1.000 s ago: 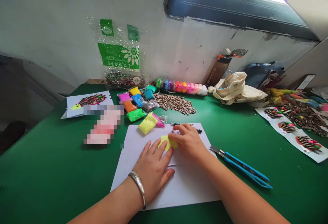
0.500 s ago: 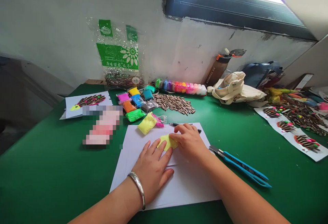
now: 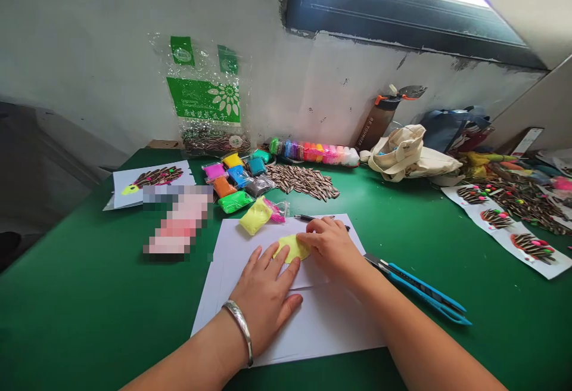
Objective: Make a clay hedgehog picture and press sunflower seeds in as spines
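Observation:
A thin, flattened piece of yellow modelling clay lies on white paper. My left hand, a silver bangle at its wrist, rests flat on the sheet with fingers spread, some fingertips on the clay's lower left edge. My right hand is curled, thumb and index finger together at the clay's upper right edge; its other fingers fold under and are partly hidden. Just above the clay is a bag of yellow clay with a small pink packet beside it. A black pen sits behind my right hand.
A blue utility knife, blade exposed, lies right of the paper. Behind are bagged coloured clays, a sunflower seed pile, a seed bag, a bottle and a cloth bag. Seed-covered pictures lie left.
Both hands stay almost in place at the yellow clay. My right fingers shift very slightly along its edge, and the whole view moves a little.

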Tool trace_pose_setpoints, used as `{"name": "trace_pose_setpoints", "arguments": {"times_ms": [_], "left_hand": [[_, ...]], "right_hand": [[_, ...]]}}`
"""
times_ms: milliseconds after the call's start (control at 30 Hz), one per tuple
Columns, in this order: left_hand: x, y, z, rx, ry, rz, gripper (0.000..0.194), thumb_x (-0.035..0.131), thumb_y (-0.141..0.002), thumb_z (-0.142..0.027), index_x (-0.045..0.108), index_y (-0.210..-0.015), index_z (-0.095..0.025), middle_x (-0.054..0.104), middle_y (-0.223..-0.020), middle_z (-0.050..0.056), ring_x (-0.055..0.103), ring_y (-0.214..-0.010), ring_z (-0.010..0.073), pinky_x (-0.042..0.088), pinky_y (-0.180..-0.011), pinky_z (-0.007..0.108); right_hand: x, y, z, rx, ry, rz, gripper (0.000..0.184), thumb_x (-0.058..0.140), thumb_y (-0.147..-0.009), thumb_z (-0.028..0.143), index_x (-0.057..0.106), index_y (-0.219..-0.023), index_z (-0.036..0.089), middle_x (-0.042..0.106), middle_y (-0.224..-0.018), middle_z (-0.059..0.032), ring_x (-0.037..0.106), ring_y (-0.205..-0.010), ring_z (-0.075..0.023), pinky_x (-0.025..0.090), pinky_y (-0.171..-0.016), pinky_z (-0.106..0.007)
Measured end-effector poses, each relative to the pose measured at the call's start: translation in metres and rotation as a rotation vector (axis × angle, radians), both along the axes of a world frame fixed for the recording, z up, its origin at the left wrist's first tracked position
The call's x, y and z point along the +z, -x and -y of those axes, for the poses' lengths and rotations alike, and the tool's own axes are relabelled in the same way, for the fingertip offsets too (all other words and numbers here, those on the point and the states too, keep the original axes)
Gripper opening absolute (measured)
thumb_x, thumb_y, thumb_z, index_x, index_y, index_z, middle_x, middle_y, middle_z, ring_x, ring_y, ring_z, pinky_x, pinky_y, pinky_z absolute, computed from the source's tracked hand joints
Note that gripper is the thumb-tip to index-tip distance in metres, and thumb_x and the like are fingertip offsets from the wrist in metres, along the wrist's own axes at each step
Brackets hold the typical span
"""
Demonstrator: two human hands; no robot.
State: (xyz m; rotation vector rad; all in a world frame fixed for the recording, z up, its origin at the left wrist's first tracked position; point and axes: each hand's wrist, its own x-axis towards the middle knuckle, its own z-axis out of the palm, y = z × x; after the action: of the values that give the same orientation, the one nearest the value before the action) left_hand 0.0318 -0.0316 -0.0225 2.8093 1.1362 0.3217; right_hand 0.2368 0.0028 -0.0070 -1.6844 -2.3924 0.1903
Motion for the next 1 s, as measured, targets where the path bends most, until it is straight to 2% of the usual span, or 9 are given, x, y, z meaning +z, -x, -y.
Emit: {"name": "trace_pose_setpoints", "arguments": {"times_ms": [167, 333, 500, 700, 867, 1000], "left_hand": [[-0.001, 0.001, 0.001, 0.002, -0.002, 0.01, 0.049, 0.057, -0.087, -0.036, 0.049, -0.134, -0.023, 0.048, -0.142, 0.012, 0.037, -0.134, 0.0336, 0.031, -0.108, 0.057], [-0.003, 0.001, 0.0, 0.001, -0.003, 0.015, 0.048, 0.056, -0.088, -0.035, 0.048, -0.134, -0.024, 0.047, -0.143, 0.011, 0.036, -0.134, 0.0331, 0.03, -0.108, 0.057], [-0.004, 0.0, -0.001, -0.001, -0.002, 0.018, 0.049, 0.056, -0.088, -0.035, 0.048, -0.134, -0.024, 0.047, -0.142, 0.011, 0.036, -0.134, 0.0335, 0.03, -0.108, 0.057], [-0.004, 0.001, 0.0, 0.002, -0.015, 0.007, 0.049, 0.056, -0.088, -0.036, 0.049, -0.134, -0.024, 0.047, -0.142, 0.011, 0.037, -0.133, 0.0333, 0.031, -0.108, 0.057], [-0.002, 0.001, 0.0, -0.001, -0.024, 0.005, 0.049, 0.057, -0.087, -0.035, 0.049, -0.134, -0.023, 0.048, -0.142, 0.011, 0.037, -0.133, 0.0338, 0.032, -0.107, 0.057], [-0.003, 0.0, 0.0, -0.007, -0.026, 0.003, 0.048, 0.057, -0.088, -0.035, 0.049, -0.134, -0.022, 0.049, -0.141, 0.012, 0.039, -0.132, 0.0343, 0.033, -0.106, 0.058]], "right_hand": [[0.002, -0.004, 0.001, -0.031, -0.006, -0.063, 0.032, 0.051, -0.084, 0.007, 0.073, -0.09, 0.03, 0.064, -0.1, -0.0026, 0.051, -0.092, -0.0177, 0.029, -0.079, -0.032], [0.003, -0.003, 0.0, 0.018, -0.006, 0.032, 0.022, 0.055, -0.088, 0.017, 0.073, -0.086, 0.029, 0.064, -0.094, -0.0041, 0.05, -0.091, -0.0201, 0.027, -0.077, -0.034], [0.007, -0.005, 0.002, -0.032, 0.017, -0.023, 0.031, 0.05, -0.087, 0.009, 0.072, -0.09, 0.03, 0.065, -0.097, -0.0024, 0.052, -0.091, -0.0174, 0.028, -0.077, -0.032], [0.01, -0.003, 0.002, 0.006, 0.046, 0.065, 0.021, 0.054, -0.089, 0.019, 0.072, -0.088, 0.029, 0.064, -0.092, -0.003, 0.052, -0.09, -0.0191, 0.027, -0.077, -0.034], [0.012, -0.008, 0.002, -0.012, 0.036, -0.043, 0.029, 0.049, -0.088, 0.008, 0.071, -0.084, 0.026, 0.065, -0.097, -0.0024, 0.055, -0.091, -0.0161, 0.028, -0.078, -0.032], [0.014, -0.009, 0.002, 0.015, 0.064, 0.012, 0.025, 0.05, -0.088, 0.01, 0.071, -0.082, 0.024, 0.065, -0.092, -0.0031, 0.055, -0.088, -0.0165, 0.028, -0.077, -0.033]]}}
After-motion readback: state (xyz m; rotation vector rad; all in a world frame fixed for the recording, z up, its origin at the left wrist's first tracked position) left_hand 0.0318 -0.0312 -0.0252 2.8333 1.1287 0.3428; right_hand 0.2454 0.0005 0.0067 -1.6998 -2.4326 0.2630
